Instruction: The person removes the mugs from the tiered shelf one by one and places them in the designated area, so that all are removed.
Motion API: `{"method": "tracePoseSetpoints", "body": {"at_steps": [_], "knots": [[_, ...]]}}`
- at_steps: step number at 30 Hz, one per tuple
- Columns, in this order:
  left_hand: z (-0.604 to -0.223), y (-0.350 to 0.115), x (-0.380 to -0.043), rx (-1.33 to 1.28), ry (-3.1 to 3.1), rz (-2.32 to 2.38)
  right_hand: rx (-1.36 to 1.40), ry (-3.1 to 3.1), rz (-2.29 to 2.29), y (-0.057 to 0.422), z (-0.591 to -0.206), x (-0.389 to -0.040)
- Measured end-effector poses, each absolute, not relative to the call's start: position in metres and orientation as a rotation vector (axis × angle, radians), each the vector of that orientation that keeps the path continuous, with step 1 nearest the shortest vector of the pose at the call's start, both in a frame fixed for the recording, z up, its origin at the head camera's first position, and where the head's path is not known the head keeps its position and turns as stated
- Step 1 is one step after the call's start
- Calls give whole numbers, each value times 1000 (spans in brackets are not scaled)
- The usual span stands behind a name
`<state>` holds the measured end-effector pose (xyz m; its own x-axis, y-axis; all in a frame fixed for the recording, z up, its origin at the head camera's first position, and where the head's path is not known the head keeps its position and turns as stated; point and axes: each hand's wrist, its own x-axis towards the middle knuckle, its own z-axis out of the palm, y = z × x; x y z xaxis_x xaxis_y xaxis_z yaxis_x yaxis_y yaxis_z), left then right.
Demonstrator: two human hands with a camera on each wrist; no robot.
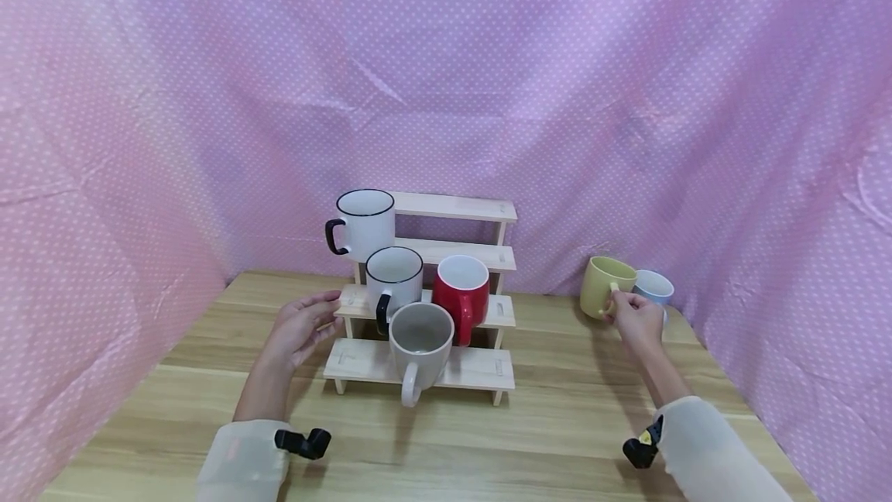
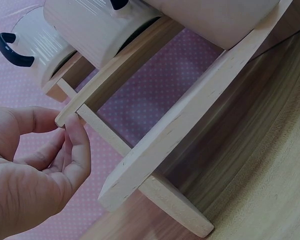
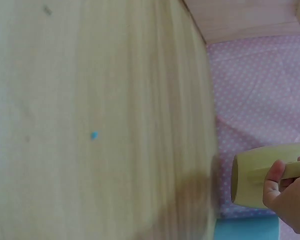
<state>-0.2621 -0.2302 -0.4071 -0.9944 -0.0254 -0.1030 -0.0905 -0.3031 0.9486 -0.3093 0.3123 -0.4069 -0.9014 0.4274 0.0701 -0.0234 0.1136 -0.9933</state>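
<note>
My left hand (image 1: 301, 329) pinches the left end of a step of the wooden tiered rack (image 1: 481, 366); in the left wrist view, thumb and fingertips meet at the board's end (image 2: 70, 111). With my right hand (image 1: 637, 321) I grip a yellow mug (image 1: 601, 287) by its handle. The right wrist view shows the underside of this mug (image 3: 242, 177), held off the table. Close beside it is a light blue mug (image 1: 653, 285), partly hidden by my hand and the yellow mug.
On the rack stand a black-rimmed white mug (image 1: 369, 227) high at left, another black-rimmed white mug (image 1: 393, 281), a red mug (image 1: 460, 297) beside it, and a beige mug (image 1: 421, 343) on the lowest step. Pink dotted cloth (image 1: 446, 84) hangs behind the wooden table (image 1: 557, 424).
</note>
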Motion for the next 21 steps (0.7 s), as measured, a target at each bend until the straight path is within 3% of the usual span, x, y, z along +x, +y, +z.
{"method": "tracePoseSetpoints", "body": {"at_steps": [21], "knots": [[-408,-229,-263,-159,1870,2470,-384,-1999,1860,321,-435,-318]]}}
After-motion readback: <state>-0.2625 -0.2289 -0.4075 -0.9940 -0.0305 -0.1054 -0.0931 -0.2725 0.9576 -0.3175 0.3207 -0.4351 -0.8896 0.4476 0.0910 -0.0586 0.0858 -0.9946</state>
